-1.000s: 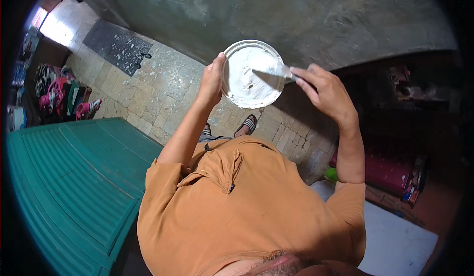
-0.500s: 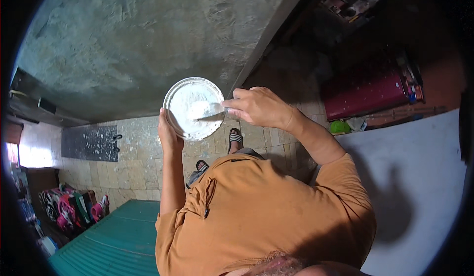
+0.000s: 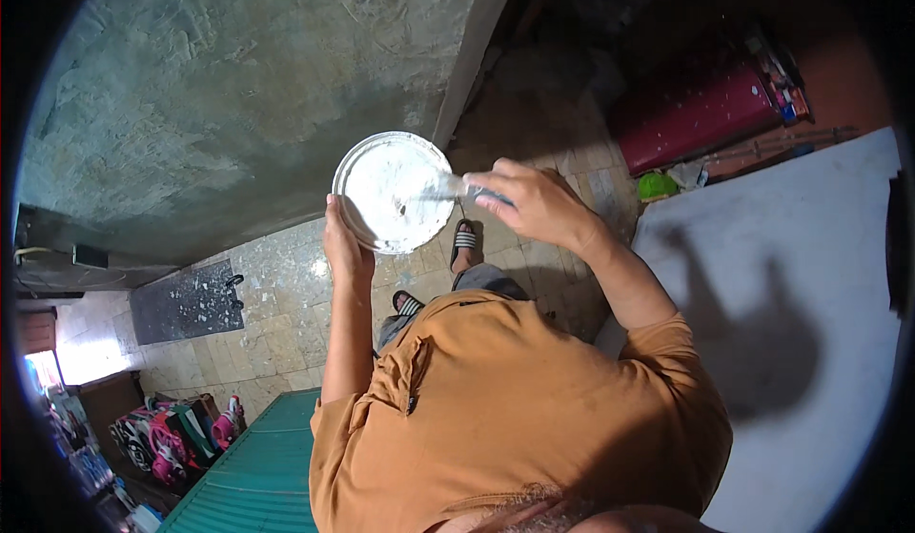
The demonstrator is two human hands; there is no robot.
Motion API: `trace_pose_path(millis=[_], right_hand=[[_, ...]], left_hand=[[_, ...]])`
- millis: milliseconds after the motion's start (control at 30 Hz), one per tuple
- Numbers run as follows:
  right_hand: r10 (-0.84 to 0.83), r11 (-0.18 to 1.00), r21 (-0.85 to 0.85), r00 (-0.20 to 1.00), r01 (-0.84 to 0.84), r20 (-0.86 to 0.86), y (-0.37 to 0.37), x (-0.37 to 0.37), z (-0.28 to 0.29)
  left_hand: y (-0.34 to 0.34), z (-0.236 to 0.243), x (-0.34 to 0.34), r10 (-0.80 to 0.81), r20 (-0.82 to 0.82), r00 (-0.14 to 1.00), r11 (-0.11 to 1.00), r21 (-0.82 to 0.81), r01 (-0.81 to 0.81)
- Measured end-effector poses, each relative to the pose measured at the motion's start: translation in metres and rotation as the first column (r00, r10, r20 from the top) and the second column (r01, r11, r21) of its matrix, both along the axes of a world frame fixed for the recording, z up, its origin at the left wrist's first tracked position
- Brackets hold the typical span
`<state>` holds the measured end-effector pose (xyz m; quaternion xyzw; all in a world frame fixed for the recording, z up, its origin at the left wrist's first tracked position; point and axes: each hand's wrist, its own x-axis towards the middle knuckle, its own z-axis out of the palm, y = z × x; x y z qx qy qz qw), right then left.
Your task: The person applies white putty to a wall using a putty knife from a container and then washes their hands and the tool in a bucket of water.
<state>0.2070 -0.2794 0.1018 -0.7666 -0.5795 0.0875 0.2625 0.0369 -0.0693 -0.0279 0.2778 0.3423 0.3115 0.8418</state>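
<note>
A round white tub [image 3: 345, 207] of white paste [image 3: 386, 175] is held out in front of me, facing up. My left hand [image 3: 349, 250] is closed round its left side, the thumb up by the rim. In my right hand [image 3: 529, 204] is a putty knife [image 3: 440, 187], gripped by its handle. Its blade is smeared by motion and reaches over the tub's right edge, above the paste. A small dark mark shows in the paste near the blade's tip.
A rough grey plastered wall [image 3: 238, 85] rises ahead and to the left. White specks dot the tiled floor [image 3: 276, 280] and a dark mat [image 3: 186, 302]. A green ribbed surface [image 3: 257, 466] stands at lower left, a white panel [image 3: 762, 285] at right, a dark red object [image 3: 701, 109] beyond.
My right hand has drawn the putty knife back to the right, from mid-paste toward the tub's edge. The whole view has shifted a little; my left hand keeps its hold.
</note>
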Motion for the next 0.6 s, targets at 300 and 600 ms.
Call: trace_pose_path(millis=[300,600], right_hand=[[-0.256,0.965,-0.118,0.938,0.234,-0.234,-0.044,0.009,-0.024],[-0.233,0.97,-0.055,0.835,0.237,-0.499,-0.116,0.085,-0.057]], left_hand=[[-0.025,-0.022,0.018,-0.112,-0.042,0.993,0.992,-0.056,0.11],[-0.087,-0.031,0.093,-0.2,-0.083,0.976,0.979,-0.059,0.195]])
